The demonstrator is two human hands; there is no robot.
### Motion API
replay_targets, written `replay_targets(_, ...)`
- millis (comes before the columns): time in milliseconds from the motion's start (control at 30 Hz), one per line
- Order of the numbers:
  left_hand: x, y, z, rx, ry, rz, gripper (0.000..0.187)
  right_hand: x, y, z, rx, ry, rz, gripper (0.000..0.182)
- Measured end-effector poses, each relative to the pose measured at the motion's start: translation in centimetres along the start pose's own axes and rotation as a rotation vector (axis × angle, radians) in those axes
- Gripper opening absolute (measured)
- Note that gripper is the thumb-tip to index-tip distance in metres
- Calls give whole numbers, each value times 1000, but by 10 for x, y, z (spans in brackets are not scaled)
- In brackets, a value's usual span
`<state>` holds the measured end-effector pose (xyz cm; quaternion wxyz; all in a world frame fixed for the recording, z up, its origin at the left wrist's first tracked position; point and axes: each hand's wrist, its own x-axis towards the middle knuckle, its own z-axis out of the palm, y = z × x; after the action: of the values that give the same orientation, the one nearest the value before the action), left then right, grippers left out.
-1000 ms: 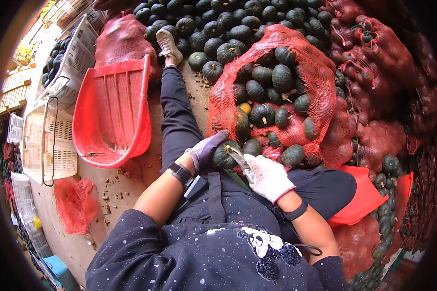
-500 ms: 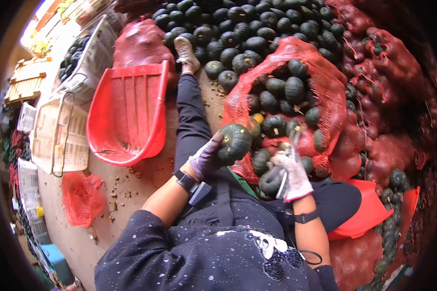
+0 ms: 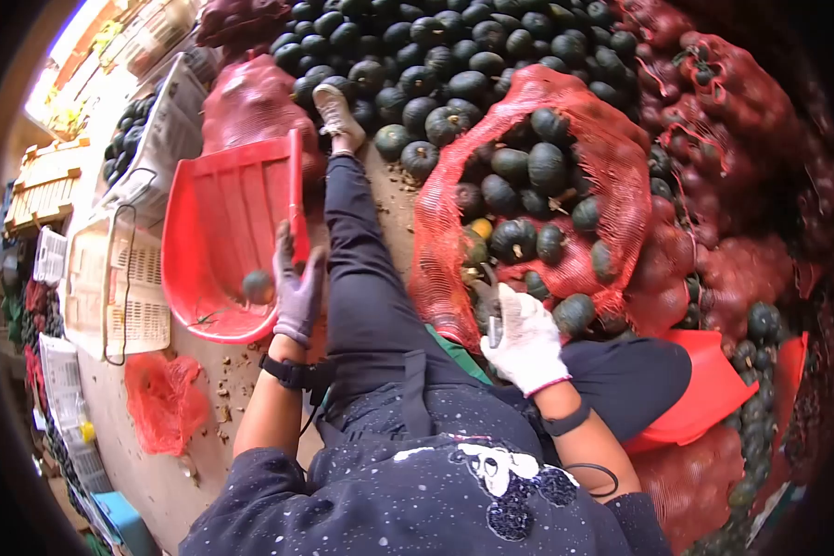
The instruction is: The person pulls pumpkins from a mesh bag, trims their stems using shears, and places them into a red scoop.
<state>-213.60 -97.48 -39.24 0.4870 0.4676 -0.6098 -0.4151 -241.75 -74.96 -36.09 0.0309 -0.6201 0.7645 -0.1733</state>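
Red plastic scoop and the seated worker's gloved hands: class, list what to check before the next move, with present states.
1. Scoop open side up: ok.
2. Small round green pumpkin settled in it: cannot tell, blurred.
3. Left hand, purple-grey glove, free: ok.
4. Right hand, white glove, holding metal tool: ok.
5. Floor free of brown scraps: not ok.

Daylight from the upper left blows out the background and glares on the pale crates (image 3: 141,287), while the stacked net sacks (image 3: 746,111) at right sink into dimness. The wide lens bows the outer edges (black vignetting swallows the corners), and the small squash (image 3: 258,286) in the red scoop (image 3: 236,199) looks soft.
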Motion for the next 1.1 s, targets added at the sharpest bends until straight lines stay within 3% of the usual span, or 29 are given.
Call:
replay_targets(33, -8, 27, 32, -230, -245, -40, 74, 6, -9, -11, -61, 42, -27, 59)
replay_targets(100, -23, 51, 80, -13, -630, 123, 75, 7, -14, -14, -69, 35, -50, 56)
replay_targets(133, -29, 91, 98, 61, -828, -15, 69, 7, -14, -15, -51, 0, -84, 54)
replay_targets(167, -23, 87, 115, 133, -1028, -171, 54, 7, -19, -23, -59, -50, -57, 52)
replay_targets(233, -22, 56, 141, 272, -933, 39, 40, 5, -11, -32, -74, -67, -57, 54)
replay_targets(300, 14, 0, 157, 85, -640, -587, 46, -8, 12, -44, 93, -71, 206, 74)
replay_targets(333, 26, -9, 151, 514, -611, -319, 56, -10, 24, -58, 170, 59, 270, 73)
replay_targets(367, 34, -14, 151, 930, -554, -32, 66, -4, 29, -83, 469, 71, 599, 78)
replay_targets(400, 27, 24, 155, 1353, -369, 219, 86, -4, 50, -87, 819, 238, 789, 73)
replay_targets(433, 33, 19, 160, 1240, -234, 402, 92, 4, 63, -107, 1042, 437, 812, 71)
replay_targets(500, 41, 40, 197, 794, -257, 524, 90, 21, 94, -137, 1119, 640, 817, 64)
replay_targets(567, 41, 44, 250, 554, -645, 610, 89, 42, 108, -154, 1094, 791, 830, 60)
replay_targets(633, 25, 34, 311, 496, -908, 605, 87, 46, 130, -137, 1170, 809, 810, 60)
replay_targets(733, -20, 15, 377, 830, -1129, 443, 85, 33, 153, -93, 1045, 591, 1021, 51)
replay_targets(833, -40, 1, 405, 999, -1193, 366, 84, 32, 155, -80, 1069, 366, 1066, 44)
replay_targets(867, -41, 0, 401, 952, -1160, 394, 83, 36, 148, -83, 937, 307, 1111, 44)
replay_targets(967, -31, 28, 363, 370, -1229, 60, 82, 33, 140, -59, 1078, 542, 805, 46)
replay_targets(1033, -30, 32, 335, 68, -1033, 138, 92, 34, 131, -68, 607, 288, 650, 48)
replay_targets(1100, -26, 40, 302, -237, -980, -50, 101, 36, 111, -76, 330, 216, 448, 46)
